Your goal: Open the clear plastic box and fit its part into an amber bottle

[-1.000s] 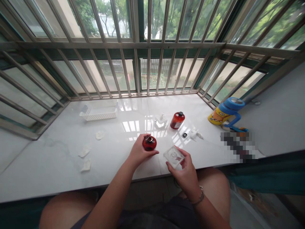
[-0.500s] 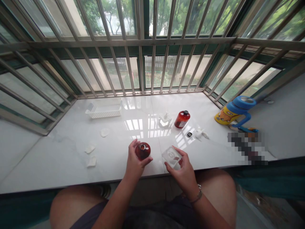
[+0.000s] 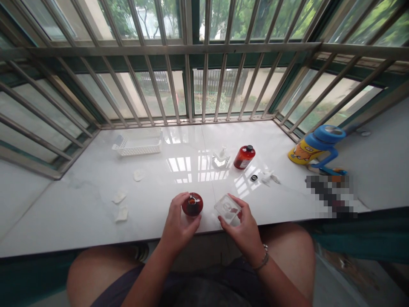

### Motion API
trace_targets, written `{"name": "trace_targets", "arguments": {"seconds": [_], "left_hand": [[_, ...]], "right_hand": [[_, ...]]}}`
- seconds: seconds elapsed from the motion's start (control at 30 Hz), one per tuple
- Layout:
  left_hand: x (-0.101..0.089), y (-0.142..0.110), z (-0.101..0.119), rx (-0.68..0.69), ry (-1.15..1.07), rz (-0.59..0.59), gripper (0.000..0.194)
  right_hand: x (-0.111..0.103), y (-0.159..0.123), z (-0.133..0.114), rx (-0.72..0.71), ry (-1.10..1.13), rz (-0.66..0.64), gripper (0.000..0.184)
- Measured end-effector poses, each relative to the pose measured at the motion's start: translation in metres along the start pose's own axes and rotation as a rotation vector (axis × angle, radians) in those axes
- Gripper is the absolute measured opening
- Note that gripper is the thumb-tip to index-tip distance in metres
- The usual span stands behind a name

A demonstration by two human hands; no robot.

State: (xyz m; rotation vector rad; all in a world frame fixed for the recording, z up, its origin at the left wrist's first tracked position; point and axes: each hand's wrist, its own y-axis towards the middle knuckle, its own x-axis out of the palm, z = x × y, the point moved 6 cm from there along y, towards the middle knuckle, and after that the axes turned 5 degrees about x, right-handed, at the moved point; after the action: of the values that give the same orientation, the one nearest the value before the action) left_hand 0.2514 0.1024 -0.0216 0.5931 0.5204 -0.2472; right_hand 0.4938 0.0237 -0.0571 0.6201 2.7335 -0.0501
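Note:
My left hand [image 3: 179, 221] is shut around a round amber glass bottle [image 3: 192, 205], its open neck pointing up. My right hand [image 3: 241, 226] holds a clear square block [image 3: 227, 209], possibly a glass or plastic base, by its edge. Both hands are just above the near edge of the white marble sill [image 3: 89, 204]. Farther back stand a red-brown bottle with a black cap [image 3: 244, 157] and a clear-and-white pump part [image 3: 221, 158]. A small black ring [image 3: 254, 177] lies to their right.
A white plastic basket [image 3: 137, 143] stands at the back left. White scraps [image 3: 120, 197] lie left of my hands. A yellow cartoon cup [image 3: 303, 152] with a blue tape roll [image 3: 329, 134] is at the right, near a pixelated patch [image 3: 332, 196]. Metal window bars [image 3: 204, 85] close the far side.
The amber bottle has turned from tilted to neck-up and moved nearer me, with the clear block. The whole view has shifted slightly. The other objects have not visibly moved.

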Motion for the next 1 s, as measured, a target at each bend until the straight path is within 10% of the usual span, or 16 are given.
{"name": "trace_targets", "arguments": {"seconds": [0.2,0.43,0.73,1.0], "left_hand": [[0.001,0.008,-0.005,-0.007,0.006,-0.034,0.087],[0.01,0.003,-0.005,-0.068,-0.253,-0.204,0.068],[0.011,0.003,-0.002,-0.077,-0.158,-0.087,0.07],[0.033,-0.007,0.0,-0.184,-0.174,-0.126,0.085]], "right_hand": [[-0.002,0.003,-0.012,-0.034,-0.119,0.014,0.077],[0.001,0.009,-0.015,-0.052,-0.125,0.017,0.077],[0.009,0.012,-0.004,0.002,-0.134,0.013,0.076],[0.004,0.006,-0.033,-0.233,-0.216,0.059,0.077]]}}
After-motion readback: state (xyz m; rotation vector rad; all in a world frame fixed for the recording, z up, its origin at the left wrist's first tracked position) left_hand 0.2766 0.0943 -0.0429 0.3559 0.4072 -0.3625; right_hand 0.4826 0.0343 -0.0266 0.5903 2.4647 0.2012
